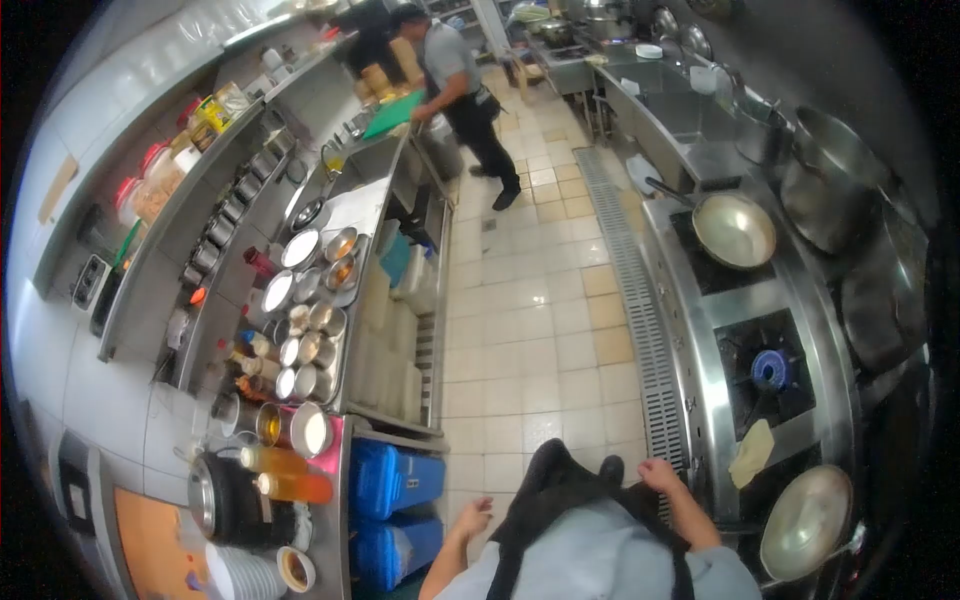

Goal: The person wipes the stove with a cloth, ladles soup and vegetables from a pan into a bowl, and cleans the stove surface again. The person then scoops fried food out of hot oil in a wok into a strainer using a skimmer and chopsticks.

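Observation:
My left hand (pixel 472 517) hangs in the air beside the left counter, near the blue bins (pixel 400 475). Its fingers are loosely bent and apart, with nothing in them. My right hand (pixel 659 475) is low by the front edge of the stove (pixel 685 340), its fingers curled in and no object showing. On that stove a blue flame burns on a bare burner (pixel 770 370). A pale yellow cloth (pixel 752 453) lies between this burner and a wok (pixel 806 523) at the near end. Another pan (pixel 734 231) sits on the far burner.
A co-worker (pixel 455 85) stands at the far left counter by a green cutting board (pixel 393 115). Metal containers (pixel 318 350), sauce bottles (pixel 295 487) and stacked plates (pixel 243 572) crowd the left counter. A floor drain grate (pixel 630 300) runs along the stove. Large pots (pixel 830 180) stand behind it.

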Action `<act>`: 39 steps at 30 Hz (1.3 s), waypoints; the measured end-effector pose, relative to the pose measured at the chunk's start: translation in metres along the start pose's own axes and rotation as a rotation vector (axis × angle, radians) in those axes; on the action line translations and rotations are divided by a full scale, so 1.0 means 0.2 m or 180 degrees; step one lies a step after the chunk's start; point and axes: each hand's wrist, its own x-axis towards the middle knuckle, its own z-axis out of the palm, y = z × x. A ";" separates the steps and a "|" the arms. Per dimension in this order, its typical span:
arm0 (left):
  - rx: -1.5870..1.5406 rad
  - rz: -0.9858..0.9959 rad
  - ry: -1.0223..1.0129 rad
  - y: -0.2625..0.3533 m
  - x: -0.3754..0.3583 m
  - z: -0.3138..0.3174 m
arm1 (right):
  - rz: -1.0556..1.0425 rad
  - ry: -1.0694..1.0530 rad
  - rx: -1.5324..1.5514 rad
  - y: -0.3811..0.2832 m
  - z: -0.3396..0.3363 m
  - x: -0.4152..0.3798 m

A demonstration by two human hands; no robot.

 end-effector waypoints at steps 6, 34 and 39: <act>0.0250 -0.0436 -0.0257 -0.13 0.05 -0.08 | -0.0120 0.0306 -0.0246 -0.02 -0.09 0.09; 0.2022 0.0272 -0.2284 1.23 1.67 -0.74 | 0.2291 0.2356 0.1241 -0.64 1.40 -0.77; 0.2732 0.0793 -0.2690 1.32 1.66 -0.51 | 0.2672 0.2577 0.1758 -0.70 1.62 -0.93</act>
